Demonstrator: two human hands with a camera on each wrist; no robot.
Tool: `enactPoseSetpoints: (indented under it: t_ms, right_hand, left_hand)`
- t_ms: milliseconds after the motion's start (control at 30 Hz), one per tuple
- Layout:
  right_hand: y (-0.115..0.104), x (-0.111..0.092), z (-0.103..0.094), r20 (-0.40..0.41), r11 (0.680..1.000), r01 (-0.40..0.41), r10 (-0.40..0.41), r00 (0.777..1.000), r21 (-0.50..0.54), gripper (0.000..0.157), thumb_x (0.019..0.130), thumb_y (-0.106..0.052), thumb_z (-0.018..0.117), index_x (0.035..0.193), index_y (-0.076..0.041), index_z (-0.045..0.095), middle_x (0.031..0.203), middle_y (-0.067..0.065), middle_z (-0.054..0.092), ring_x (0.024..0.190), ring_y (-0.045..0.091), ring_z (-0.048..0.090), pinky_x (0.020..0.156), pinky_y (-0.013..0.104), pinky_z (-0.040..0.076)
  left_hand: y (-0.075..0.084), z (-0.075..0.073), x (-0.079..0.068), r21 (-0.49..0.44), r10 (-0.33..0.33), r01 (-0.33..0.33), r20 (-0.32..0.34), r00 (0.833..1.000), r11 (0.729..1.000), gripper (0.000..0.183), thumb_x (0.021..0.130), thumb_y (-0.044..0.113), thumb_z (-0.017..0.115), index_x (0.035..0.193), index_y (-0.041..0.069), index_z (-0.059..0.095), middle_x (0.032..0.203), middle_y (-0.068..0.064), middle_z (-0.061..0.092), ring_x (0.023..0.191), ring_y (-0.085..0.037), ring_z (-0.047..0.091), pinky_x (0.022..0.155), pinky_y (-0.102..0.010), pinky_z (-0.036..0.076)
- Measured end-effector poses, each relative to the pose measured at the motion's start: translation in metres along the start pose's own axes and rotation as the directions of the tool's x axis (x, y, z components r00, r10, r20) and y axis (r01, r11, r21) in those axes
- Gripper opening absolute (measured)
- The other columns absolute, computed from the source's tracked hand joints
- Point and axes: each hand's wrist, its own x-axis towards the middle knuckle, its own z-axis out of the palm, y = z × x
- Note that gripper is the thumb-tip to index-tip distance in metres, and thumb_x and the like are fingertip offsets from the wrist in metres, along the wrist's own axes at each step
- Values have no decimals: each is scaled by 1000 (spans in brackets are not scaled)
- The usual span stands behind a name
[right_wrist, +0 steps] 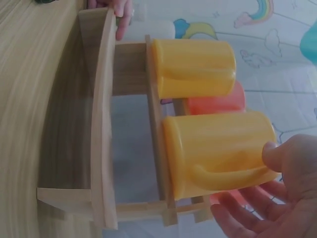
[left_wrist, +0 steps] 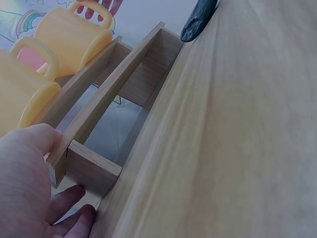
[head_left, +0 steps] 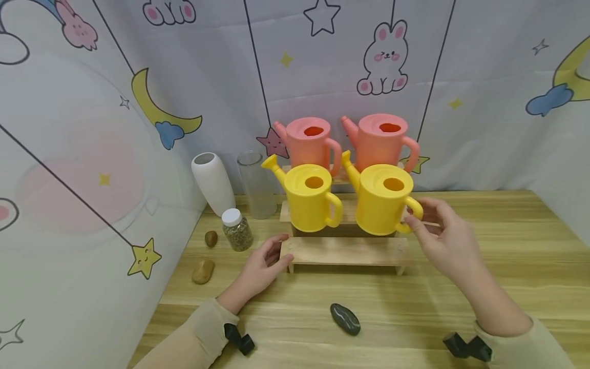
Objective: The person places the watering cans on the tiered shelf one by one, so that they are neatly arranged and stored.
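A tiered wooden stand (head_left: 345,251) bears two yellow watering cans on its middle step and two pink ones behind. My right hand (head_left: 444,241) is at the handle of the right yellow watering can (head_left: 382,205), thumb on one side and fingers on the other. That can sits on the step in the right wrist view. With thumb on the edge and fingers round the end, my left hand (head_left: 262,264) holds the left end of the lowest step. The left yellow watering can (head_left: 306,205) stands beside its match. Behind are the left pink watering can (head_left: 308,141) and right pink watering can (head_left: 380,138).
Left of the stand are a white vase (head_left: 214,184), a clear glass vase (head_left: 258,189) and a white-lidded jar (head_left: 238,233). Two brown stones lie nearby, one larger stone (head_left: 203,271) nearer. A dark stone (head_left: 345,319) lies in front. A printed curtain (head_left: 322,66) hangs behind.
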Motion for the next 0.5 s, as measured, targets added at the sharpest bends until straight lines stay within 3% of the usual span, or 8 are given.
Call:
enactPoseSetpoints:
  t_ms: [167,333,433,500]
  right_hand:
    - [2,-1,-2,-23,999,-12,13,1000,43,46,99,-32,68,139,-11,56,128,7,64,104,-18,53,83,-5,45]
    - [5,-5,-6,-58,996,26,-21,998,81,42,99,-22,70,137,-11,57,125,-8,61,107,-16,57,88,-3,47]
    - [7,-9,-11,-116,995,77,-69,991,65,41,97,-16,72,135,-8,59,122,-15,59,107,-15,57,91,-4,45]
    - [8,-10,-14,-176,990,138,-130,976,35,40,94,-10,75,131,-4,61,120,-11,62,108,-16,56,94,-3,43]
  left_hand:
    - [-1,-1,-3,-2,11,-11,-11,1000,1000,58,98,38,70,148,18,51,148,-6,58,140,-24,55,116,-46,47]
    - [5,-9,-11,-23,-10,9,-45,999,1000,59,97,36,71,148,14,50,150,-6,55,143,-29,51,117,-45,46]
    - [14,-16,-15,41,36,-31,-127,991,999,56,97,35,72,146,13,53,149,-8,56,142,-31,51,116,-43,47]
    - [24,-21,-16,127,120,-96,-200,972,987,52,97,31,72,143,12,56,148,-10,56,140,-32,53,115,-43,48]
